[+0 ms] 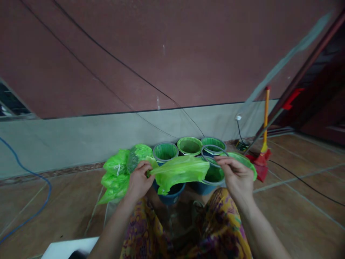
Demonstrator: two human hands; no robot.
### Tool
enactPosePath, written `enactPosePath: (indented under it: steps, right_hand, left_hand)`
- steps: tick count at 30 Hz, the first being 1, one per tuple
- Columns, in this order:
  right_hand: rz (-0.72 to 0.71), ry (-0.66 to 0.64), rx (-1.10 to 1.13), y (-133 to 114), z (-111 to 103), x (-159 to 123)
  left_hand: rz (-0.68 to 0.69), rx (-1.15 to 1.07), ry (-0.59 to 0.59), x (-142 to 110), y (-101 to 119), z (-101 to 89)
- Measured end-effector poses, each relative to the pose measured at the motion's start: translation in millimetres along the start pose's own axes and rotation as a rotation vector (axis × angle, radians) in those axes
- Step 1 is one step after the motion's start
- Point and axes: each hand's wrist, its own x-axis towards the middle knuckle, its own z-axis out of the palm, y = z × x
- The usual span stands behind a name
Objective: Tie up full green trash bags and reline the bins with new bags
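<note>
A light green plastic bag (183, 171) hangs bunched across the middle, over a blue bin (172, 199) between my knees. My left hand (140, 178) is closed on the bag's left end. To the right, my right hand (237, 176) pinches a thin grey ring (202, 155) at its lower right edge. That ring overlaps the bins behind it. Just right of the bag stands a bin with a green liner (214, 175) and a grey rim. Behind my right hand lies a round green item (246, 163), partly hidden.
Along the wall stand more lined bins, one at left (165, 151), one in the middle (189, 145). Filled green bags (117, 169) sit at left. A yellow-handled red broom (265, 144) leans at right. A blue hose (44, 180) and black cable (302, 180) cross the tiled floor.
</note>
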Motion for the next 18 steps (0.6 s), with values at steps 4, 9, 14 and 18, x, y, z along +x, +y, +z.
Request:
enactPosePath:
  steps: [4,9,14,18]
  right_hand:
    - [0.217,0.031,0.087,12,4,-4]
    - [0.314,-0.426,0.183,9,29,-27]
    - [0.339,-0.324,0.063,14,37,-20]
    - [0.324,-0.209,0.029,12,25,2]
  left_hand:
    - [0.013,-0.056,-0.034,-1,6,-5.9]
    - [-0.03,0.034,-0.109,-6,17,-8.2]
    - [-0.082,0.162,-0.159,-13,15,-7.7]
    - [-0.083,0.187,-0.213,-15,5,-7.6]
